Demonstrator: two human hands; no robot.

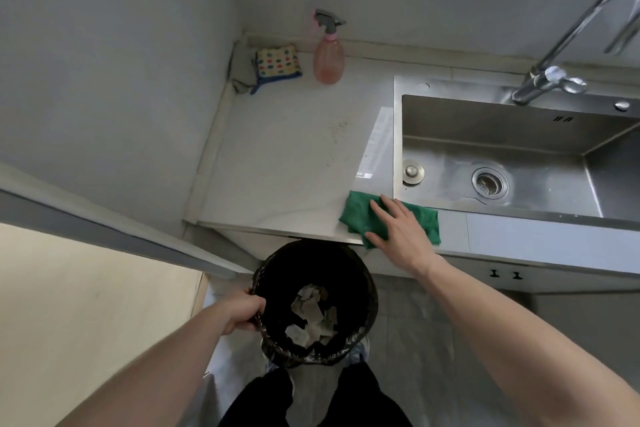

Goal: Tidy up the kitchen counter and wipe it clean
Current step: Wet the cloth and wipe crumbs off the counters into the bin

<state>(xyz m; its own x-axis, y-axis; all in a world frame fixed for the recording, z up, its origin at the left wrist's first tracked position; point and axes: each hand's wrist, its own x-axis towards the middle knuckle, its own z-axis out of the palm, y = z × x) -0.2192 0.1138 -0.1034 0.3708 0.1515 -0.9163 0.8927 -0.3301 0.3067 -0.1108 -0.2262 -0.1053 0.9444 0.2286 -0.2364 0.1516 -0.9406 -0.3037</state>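
Observation:
A green cloth (pixel 360 215) lies at the front edge of the pale counter (pixel 277 163), beside the sink. My right hand (pixel 398 229) presses flat on it with straight fingers. Just below the counter's front edge hangs a black-lined trash bin (pixel 277 267) holding crumpled paper scraps; my left hand (pixel 242 312) grips its left rim. A patch of crumbs (pixel 337 130) sits in the middle of the counter.
A pink spray bottle (pixel 328 57) stands at the back of the counter. A dotted sponge (pixel 278 62) and a grey rag (pixel 242 71) lie in the back left corner. The steel sink (pixel 519 135) with its faucet (pixel 568 45) fills the right side. A wall bounds the left.

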